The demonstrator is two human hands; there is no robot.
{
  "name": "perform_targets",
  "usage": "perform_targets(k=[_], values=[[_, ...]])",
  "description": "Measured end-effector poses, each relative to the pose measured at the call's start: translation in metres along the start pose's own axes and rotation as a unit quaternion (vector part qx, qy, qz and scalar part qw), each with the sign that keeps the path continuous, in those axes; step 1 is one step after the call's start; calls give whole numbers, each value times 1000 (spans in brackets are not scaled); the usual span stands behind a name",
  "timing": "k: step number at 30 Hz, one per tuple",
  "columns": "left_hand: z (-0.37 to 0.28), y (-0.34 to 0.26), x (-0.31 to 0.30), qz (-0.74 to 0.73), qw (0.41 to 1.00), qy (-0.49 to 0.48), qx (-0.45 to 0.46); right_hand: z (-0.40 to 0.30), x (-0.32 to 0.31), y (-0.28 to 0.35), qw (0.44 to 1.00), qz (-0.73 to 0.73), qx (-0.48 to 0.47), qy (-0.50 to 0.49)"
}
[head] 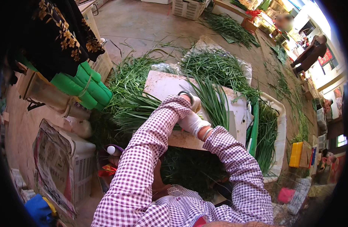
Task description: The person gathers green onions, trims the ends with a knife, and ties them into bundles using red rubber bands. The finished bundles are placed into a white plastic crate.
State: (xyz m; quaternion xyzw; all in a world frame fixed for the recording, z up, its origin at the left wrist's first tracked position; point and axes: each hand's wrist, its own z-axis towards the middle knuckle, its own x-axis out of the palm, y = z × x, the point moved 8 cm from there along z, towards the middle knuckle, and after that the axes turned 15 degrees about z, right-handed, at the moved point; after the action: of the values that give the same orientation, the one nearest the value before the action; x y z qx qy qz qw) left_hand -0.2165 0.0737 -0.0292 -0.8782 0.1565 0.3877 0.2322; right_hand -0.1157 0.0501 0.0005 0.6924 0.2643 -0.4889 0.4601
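Note:
A bunch of long green leaves, likely garlic chives (215,106), lies fanned out on a dirt-stained white board (159,81) before me. My left hand (196,103), in a pale glove, is closed at the lower left of this bunch, near its stem ends. Just below it, my right hand (193,123), in a white glove, meets the left hand at the stems; its fingers are hidden. More loose leaves (137,110) overlap the board's left edge. Below the board, a dark heap of greens (191,167) sits in shadow.
Behind the board lies a large leaf pile (216,66) on plastic sheeting. A white crate (281,119) of greens stands to the right. At left are a person's green sleeve or trouser-like padding (86,85), a paper-covered crate (56,159) and a dark flowered garment (67,37).

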Motion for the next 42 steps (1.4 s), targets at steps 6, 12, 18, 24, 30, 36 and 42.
perform_targets(k=[6,12,18,24,30,36,42], values=[[9,-41,-4,117,992,41,10,-16,97,-106,900,218,336,174],[1,-53,0,159,986,45,-3,-27,95,-104,932,250,248,90],[-35,-68,-43,60,986,-149,-42,-35,29,-81,921,241,300,50],[-192,-31,-41,-379,638,-644,-185,-33,-29,-27,893,270,359,-22],[-177,-31,119,-480,529,-605,-351,-6,-12,-46,962,62,262,32],[-160,-66,115,-417,744,-400,-336,-19,-8,-68,928,84,363,-14],[-139,-56,113,-344,770,-405,-355,-15,-7,-73,935,54,347,-59]])
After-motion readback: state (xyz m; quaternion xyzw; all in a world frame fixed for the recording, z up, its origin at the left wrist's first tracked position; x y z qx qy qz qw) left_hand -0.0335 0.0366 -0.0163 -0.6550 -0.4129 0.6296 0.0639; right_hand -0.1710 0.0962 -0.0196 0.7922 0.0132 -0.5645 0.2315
